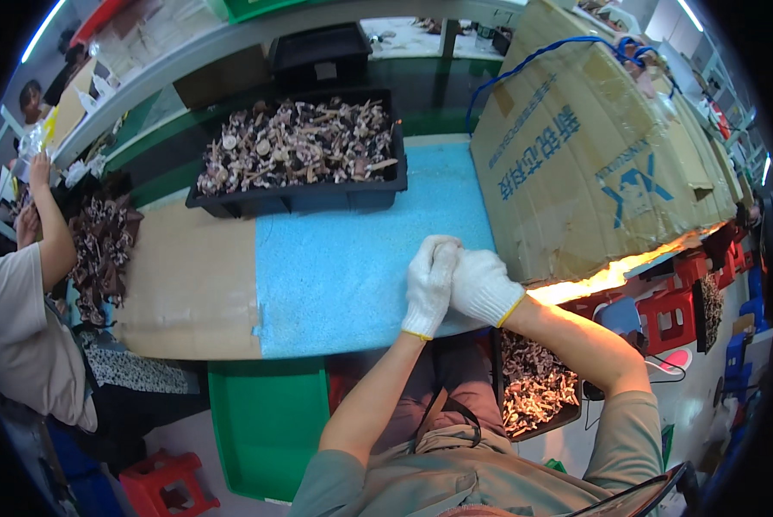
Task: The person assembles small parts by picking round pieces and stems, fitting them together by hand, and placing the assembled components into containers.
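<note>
My left hand and my right hand, both in white knit gloves with yellow cuff edges, are pressed together above the blue mat on the table. The fingers of both are closed, and whatever lies between them, if anything, is hidden. Beyond them to the left stands a black tray heaped with small brown, dark and whitish pieces whose kind I cannot make out. Just right of my hands is a big, taped cardboard box with blue printing.
Brown cardboard covers the table's left part, beside a pile of dark brown pieces and a co-worker's arm. Below the table edge are a green tray, another filled tray and red stools. A blue cord crosses the box.
</note>
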The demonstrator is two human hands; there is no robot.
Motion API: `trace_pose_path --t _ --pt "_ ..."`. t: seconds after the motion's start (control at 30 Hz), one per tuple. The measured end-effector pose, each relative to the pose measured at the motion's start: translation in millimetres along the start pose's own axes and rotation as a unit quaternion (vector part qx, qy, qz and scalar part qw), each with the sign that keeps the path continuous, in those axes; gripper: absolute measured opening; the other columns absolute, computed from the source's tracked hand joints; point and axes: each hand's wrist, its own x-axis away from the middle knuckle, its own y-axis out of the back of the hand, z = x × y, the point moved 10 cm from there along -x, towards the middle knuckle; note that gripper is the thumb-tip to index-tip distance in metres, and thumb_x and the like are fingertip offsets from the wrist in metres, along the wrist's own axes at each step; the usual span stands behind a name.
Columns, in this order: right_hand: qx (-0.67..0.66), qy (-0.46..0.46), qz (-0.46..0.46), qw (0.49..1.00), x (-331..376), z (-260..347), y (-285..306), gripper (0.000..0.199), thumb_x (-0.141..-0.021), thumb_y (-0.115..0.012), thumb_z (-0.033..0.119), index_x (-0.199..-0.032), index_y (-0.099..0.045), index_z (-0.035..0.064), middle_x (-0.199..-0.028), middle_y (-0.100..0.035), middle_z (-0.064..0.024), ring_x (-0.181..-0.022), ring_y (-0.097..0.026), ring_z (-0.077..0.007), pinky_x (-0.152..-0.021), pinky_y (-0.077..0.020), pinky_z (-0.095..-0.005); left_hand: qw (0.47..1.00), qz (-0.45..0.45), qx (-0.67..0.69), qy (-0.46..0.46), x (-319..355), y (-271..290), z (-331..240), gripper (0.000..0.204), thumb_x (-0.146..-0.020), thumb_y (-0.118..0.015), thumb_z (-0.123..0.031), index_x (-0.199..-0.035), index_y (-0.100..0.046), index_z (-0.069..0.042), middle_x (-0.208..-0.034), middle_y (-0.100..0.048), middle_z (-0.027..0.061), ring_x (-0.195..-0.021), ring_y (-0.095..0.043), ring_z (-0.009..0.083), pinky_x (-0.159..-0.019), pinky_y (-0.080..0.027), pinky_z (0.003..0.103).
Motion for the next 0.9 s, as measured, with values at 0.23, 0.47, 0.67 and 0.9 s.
trace_pose_path --t 0.23,0.47,0.67,0.9 --pt "-0.176 -0.016 -0.118 0.977 5 -22 20 0.023 -0.094 -0.062 0.022 -0.105 -0.072 0.0045 -0.083 -0.075 -0.014 -0.071 -0.076 -0.0381 -0.062 -0.0608 -0.0463 0.999 -0.02 -0.044 0.013 6 26 -14 0.04 -0.109 -0.055 -0.033 -0.123 -0.068 0.002 -0.105 -0.074 0.0133 -0.1 -0.069 0.025 -0.091 -0.055 0.034" --pt "-0.067 0.102 -0.263 0.957 72 8 59 0.038 -0.087 -0.075 0.024 -0.119 -0.06 0.009 -0.114 -0.059 -0.0168 -0.084 -0.071 -0.0377 -0.067 -0.0602 -0.048 0.935 0.146 0.195 0.256 58 10 18 0.051 -0.106 -0.065 -0.038 -0.139 -0.063 0.0 -0.122 -0.071 0.0083 -0.099 -0.071 0.017 -0.077 -0.06 0.033" --pt "-0.661 -0.223 0.051 0.714 88 -12 -31 0.051 -0.11 -0.048 0.048 -0.128 -0.06 0.0016 -0.09 -0.071 -0.0157 -0.08 -0.074 -0.0273 -0.071 -0.0608 -0.041 0.978 0.111 -0.111 0.139 88 14 -9 0.037 -0.104 -0.069 -0.016 -0.133 -0.062 0.005 -0.123 -0.071 0.0125 -0.106 -0.071 0.02 -0.094 -0.059 0.035" --pt "-0.617 -0.093 0.071 0.778 169 -43 -44 0.049 -0.109 -0.052 0.049 -0.133 -0.065 0.0085 -0.09 -0.075 -0.007 -0.078 -0.075 -0.0187 -0.071 -0.0619 -0.0346 0.986 0.054 -0.158 -0.011 -21 34 -100 0.031 -0.11 -0.061 -0.028 -0.123 -0.068 0.0 -0.1 -0.07 0.006 -0.081 -0.062 0.0109 -0.07 -0.051 0.026"
